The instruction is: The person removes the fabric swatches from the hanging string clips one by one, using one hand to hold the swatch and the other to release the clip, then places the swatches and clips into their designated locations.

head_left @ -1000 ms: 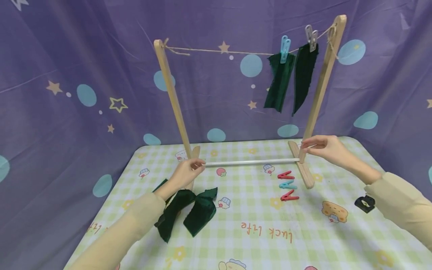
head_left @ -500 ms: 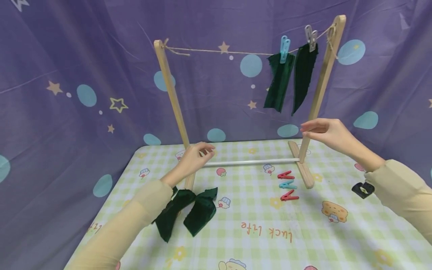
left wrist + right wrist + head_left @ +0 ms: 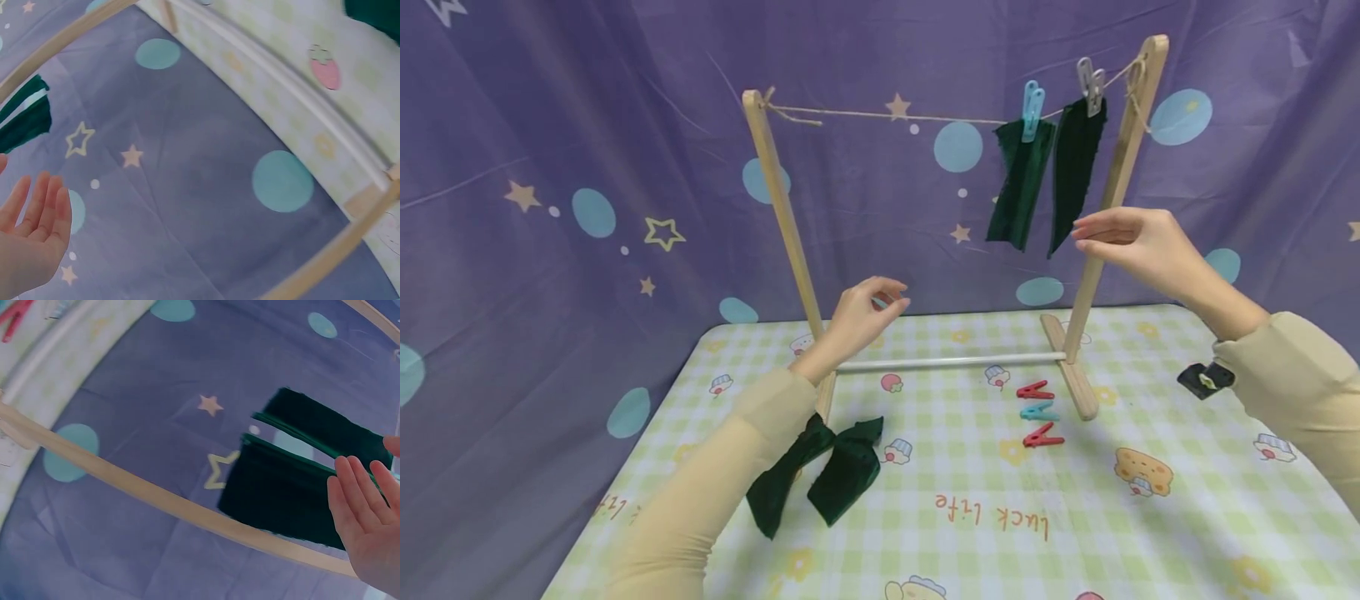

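Observation:
My left hand [image 3: 863, 318] hovers in the air in front of the rack's left post [image 3: 784, 212], fingers loosely bent and holding nothing. Higher up, my right hand [image 3: 1142, 246] is raised near the right post [image 3: 1093, 279], also with nothing in it; its fingertips are close to the lower end of a dark green cloth strip [image 3: 1077, 162]. A grey clothespin [image 3: 1093, 87] clips that strip to the string [image 3: 887, 112]. Beside it hangs a second green cloth [image 3: 1021, 187] under a light blue clothespin [image 3: 1032, 111]. In the right wrist view both cloths hang near my fingers.
Two dark green cloth pieces [image 3: 850, 471] lie at the table's left, partly behind my left sleeve. Right of centre are two red clothespins [image 3: 1035, 390] and a blue clothespin [image 3: 1039, 411]. A white bar [image 3: 951, 362] joins the rack's wooden feet [image 3: 1078, 387].
Both hands have risen from the rack's base, the left also moving rightward and the right up toward the hanging cloths. The rack, cloths and clothespins look nearly unchanged.

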Motion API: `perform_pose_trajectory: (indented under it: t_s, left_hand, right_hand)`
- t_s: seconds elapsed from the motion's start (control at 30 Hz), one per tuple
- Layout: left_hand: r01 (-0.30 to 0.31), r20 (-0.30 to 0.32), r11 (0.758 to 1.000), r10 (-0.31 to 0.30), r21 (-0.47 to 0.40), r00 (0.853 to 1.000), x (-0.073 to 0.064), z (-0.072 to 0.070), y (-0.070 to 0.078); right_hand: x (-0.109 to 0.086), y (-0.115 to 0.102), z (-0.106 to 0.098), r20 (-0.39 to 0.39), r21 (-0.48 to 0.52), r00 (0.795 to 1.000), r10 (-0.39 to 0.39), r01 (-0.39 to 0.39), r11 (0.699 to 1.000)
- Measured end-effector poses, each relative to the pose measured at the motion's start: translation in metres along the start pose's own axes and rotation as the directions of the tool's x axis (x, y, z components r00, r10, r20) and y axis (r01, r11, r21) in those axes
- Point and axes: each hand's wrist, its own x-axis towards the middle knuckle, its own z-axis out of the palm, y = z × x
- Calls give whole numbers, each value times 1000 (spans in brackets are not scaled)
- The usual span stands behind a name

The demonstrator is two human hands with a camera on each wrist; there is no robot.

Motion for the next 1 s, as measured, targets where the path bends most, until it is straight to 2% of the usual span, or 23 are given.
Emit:
perform_pose_trajectory:
  t_s: [0.33,0.6,1.0]
  left_hand:
    - [-51,-51,998,50,-28,997,28,13,18]
    - [-52,-84,997,47,-59,995,49,26,34]
    - [-82,-115,990,69,-114,991,71,41,49]
  right_hand:
    - [22,-21,-14,-44,75,999,-22,26,997]
    - [34,-32,-20,-92,110,996,-15,25,994]
    - [51,-44,-23,-169,165,985,-21,49,985]
